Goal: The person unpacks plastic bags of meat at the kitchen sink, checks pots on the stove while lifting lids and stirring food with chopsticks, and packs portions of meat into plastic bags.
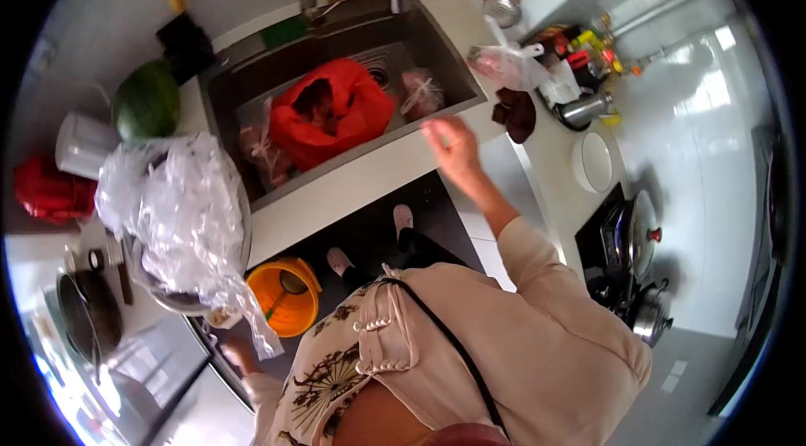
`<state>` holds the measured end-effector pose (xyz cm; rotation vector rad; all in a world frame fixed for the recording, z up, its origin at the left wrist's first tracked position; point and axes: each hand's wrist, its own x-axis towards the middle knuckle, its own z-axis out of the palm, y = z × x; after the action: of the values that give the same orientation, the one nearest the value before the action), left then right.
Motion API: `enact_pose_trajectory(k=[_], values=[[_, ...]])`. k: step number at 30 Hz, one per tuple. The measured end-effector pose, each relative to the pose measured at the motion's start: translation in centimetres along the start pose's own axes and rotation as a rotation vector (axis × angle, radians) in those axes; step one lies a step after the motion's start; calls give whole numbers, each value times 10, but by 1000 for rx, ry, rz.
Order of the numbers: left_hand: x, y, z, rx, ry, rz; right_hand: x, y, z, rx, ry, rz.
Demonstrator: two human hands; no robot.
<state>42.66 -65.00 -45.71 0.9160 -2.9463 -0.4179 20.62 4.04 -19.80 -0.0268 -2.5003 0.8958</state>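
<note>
My right hand [453, 150] is above the front edge of the sink, its fingers loosely bent and apart with nothing visible in them. Nearest to it in the sink [340, 152] are a small tied plastic bag of pinkish food [421, 94] and an opened red plastic bag [353, 123] with dark reddish contents. Another tied bag of pinkish food [267, 154] lies at the sink's left side. My left hand [242, 355] is low at the left, near the hanging end of a clear plastic bag [189, 211]; its fingers are hard to make out.
An orange bucket [285, 299] stands on the floor by my feet. A watermelon [146, 100] sits left of the sink. On the right counter are a white bowl [593, 162], a dark cloth-like item [515, 115] and a stove with a lidded pan [642, 236].
</note>
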Motion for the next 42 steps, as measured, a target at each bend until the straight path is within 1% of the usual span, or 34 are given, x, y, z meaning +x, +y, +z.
enact_pose_trajectory(k=[2, 3, 4, 5, 7, 9, 11, 12, 13, 14, 15, 16, 17, 18, 20, 22, 23, 24, 26, 27, 28, 29, 30, 31, 32, 33, 34, 35, 36, 37, 38, 39, 40, 42], values=[[-42, 56, 15, -109, -304, 39, 17, 61, -35, -254, 208, 59], [-61, 88, 21, -131, -461, 77, 26, 87, -52, -225, 279, 141], [-79, 122, 24, -141, -611, 133, 36, 115, -69, -360, 330, 144], [-96, 162, 26, -144, -746, 213, 48, 140, -84, -499, 376, 146], [-121, 255, 20, -188, -878, 437, 72, 177, -99, -468, 451, 177], [-132, 365, -1, -387, -828, 618, 95, 205, -104, -414, 445, 148], [-146, 493, -41, -677, -767, 720, 115, 220, -102, -339, 409, 75], [-148, 552, -59, -679, -692, 757, 123, 224, -102, -299, 390, 55], [-143, 595, -67, -603, -667, 881, 128, 232, -104, -239, 241, 85], [-135, 636, -65, -427, -543, 1055, 137, 244, -101, -176, 80, 98], [-126, 681, -65, -492, -485, 1213, 137, 299, -73, 63, 172, 116], [-125, 726, -80, -544, -319, 1345, 140, 279, -81, 200, 85, 202], [-121, 767, -93, -512, -446, 1264, 154, 263, -87, 378, -60, 325], [-121, 802, -81, -516, -403, 1310, 176, 296, -68, 156, -152, 206], [-154, 879, -34, -408, -288, 1403, 167, 297, -90, 123, -167, 77], [-152, 944, 16, -223, -191, 1469, 161, 307, -116, 124, -139, 7], [-153, 960, 36, -143, -162, 1500, 151, 313, -125, 120, -119, 0], [-164, 977, 49, -98, -136, 1556, 133, 297, -156, 42, -145, 128], [-174, 958, 30, -141, -148, 1572, 114, 263, -155, 15, -79, 182], [-172, 954, 28, -131, -133, 1582, 117, 291, -142, 91, -56, 163], [-171, 952, 33, -192, -79, 1510, 121, 283, -139, 99, -48, 148], [-131, 966, 32, -246, -36, 1422, 158, 267, -121, 127, -109, 188], [-117, 961, 21, -270, -3, 1418, 166, 246, -123, 125, -149, 208], [-113, 955, 18, -1, -60, 1446, 160, 258, -113, 225, -106, 222], [-114, 969, 15, 294, -101, 1499, 161, 295, -109, 212, -63, 85], [-114, 979, 20, 259, -127, 1480, 158, 305, -111, 297, -63, 123], [-110, 977, 37, 226, -166, 1464, 158, 318, -107, 339, -122, 211], [-103, 967, 79, -181, 130, 1552, 160, 313, -108, 168, -147, 255], [-103, 964, 19, -95, -417, 1523, 157, 360, -93, -40, -92, 180], [-104, 962, -7, 62, -690, 1489, 159, 342, -94, 24, -148, 227], [-106, 958, 3, -212, -783, 1373, 161, 296, -107, -94, -253, 110], [-101, 961, -18, -300, -1152, 1308, 161, 268, -113, -12, -333, 204], [-105, 960, -38, -271, -1187, 1364, 159, 245, -117, 82, -410, 287], [-110, 960, -69, -548, -1294, 1305, 165, 206, -131, 140, -593, 195]])
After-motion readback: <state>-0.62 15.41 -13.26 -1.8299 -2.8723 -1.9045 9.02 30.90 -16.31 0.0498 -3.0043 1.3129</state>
